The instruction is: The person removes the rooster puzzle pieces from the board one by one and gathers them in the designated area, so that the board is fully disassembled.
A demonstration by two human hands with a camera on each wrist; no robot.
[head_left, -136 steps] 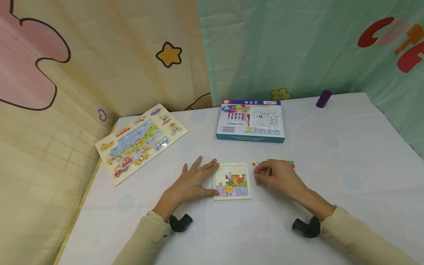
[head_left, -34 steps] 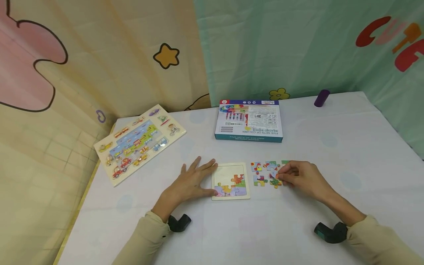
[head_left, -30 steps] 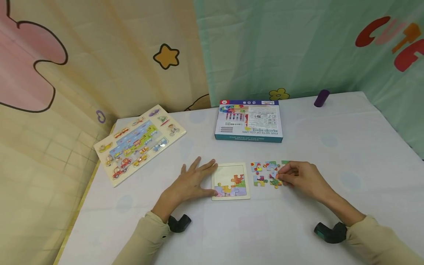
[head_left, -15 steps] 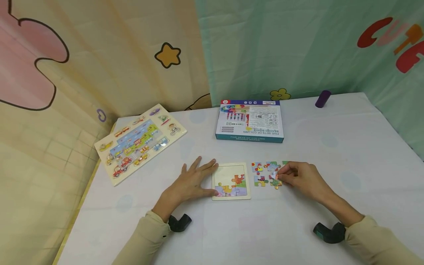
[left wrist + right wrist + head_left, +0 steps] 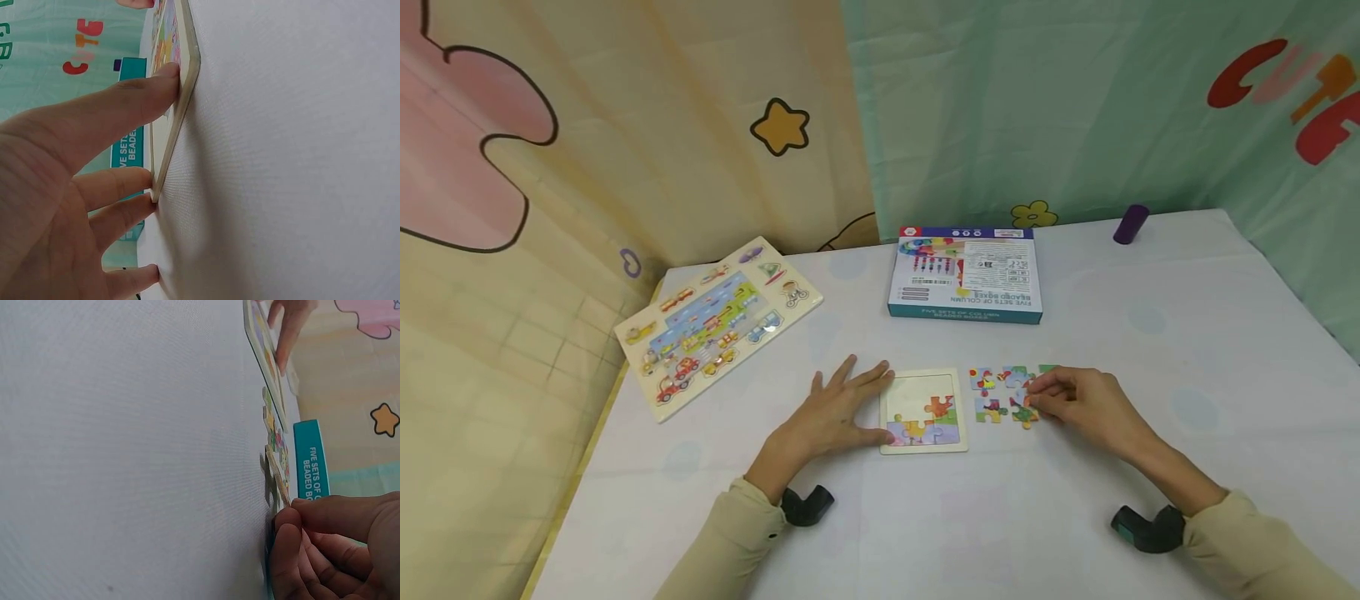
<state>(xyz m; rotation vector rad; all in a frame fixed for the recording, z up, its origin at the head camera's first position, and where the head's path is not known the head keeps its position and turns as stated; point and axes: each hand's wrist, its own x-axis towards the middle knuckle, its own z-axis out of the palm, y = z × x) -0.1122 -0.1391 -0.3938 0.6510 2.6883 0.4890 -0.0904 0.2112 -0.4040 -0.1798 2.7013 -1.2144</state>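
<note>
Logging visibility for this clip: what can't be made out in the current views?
- Head: most of the green-edged piece, covered by the right hand.
- Right wrist: the picture on the pinched piece, seen nearly edge-on.
- Left wrist: the far end of the puzzle frame, cut off by the top edge.
- Head: fine print on the box, too small.

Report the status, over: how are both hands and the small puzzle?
Left hand rests on frame; right hand pinches a piece. Frame: bottom filled, top bare. Loose pieces beside it, no obstruction seen between.
</note>
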